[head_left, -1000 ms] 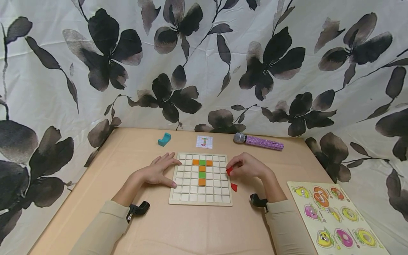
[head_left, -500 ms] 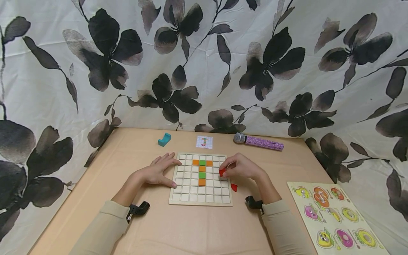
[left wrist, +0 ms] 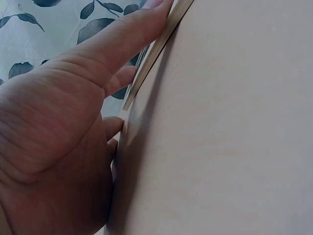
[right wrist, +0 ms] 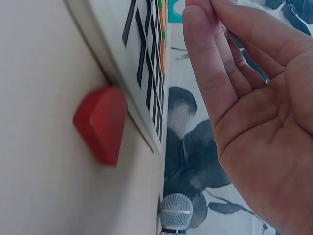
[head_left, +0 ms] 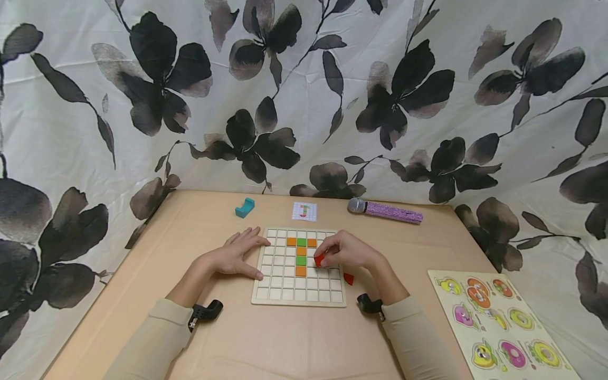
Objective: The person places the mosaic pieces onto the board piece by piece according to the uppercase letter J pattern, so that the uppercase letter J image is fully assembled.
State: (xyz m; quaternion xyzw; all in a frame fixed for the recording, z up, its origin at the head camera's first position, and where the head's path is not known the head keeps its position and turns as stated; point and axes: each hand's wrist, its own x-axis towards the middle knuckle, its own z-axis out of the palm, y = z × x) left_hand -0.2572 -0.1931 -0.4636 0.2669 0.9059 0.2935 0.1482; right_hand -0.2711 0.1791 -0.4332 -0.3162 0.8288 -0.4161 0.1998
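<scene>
A wooden-framed grid board (head_left: 280, 294) with white squares lies on the table. Orange and green tiles (head_left: 301, 256) sit in it in a T shape. My left hand (head_left: 233, 256) rests at the board's left side, fingers spread; its thumb touches the wooden edge (left wrist: 159, 41). Over the right half of the board, my right hand (head_left: 349, 250) pinches a red block (head_left: 319, 260) between thumb and fingers, just right of the tile column. A second red block (head_left: 349, 278), rounded on one side, lies beside the board's right edge and appears large in the right wrist view.
Behind the board lie a turquoise curved block (head_left: 245, 208), a small card (head_left: 304, 211) with a coloured grid pattern and a purple glittery microphone (head_left: 387, 211). A sheet of fruit pictures (head_left: 499, 322) is at the right. A floral cloth (head_left: 332, 95) hangs behind the table.
My right hand has carried the red block leftward from the board's right edge to near the tile column. My left hand has stayed in place.
</scene>
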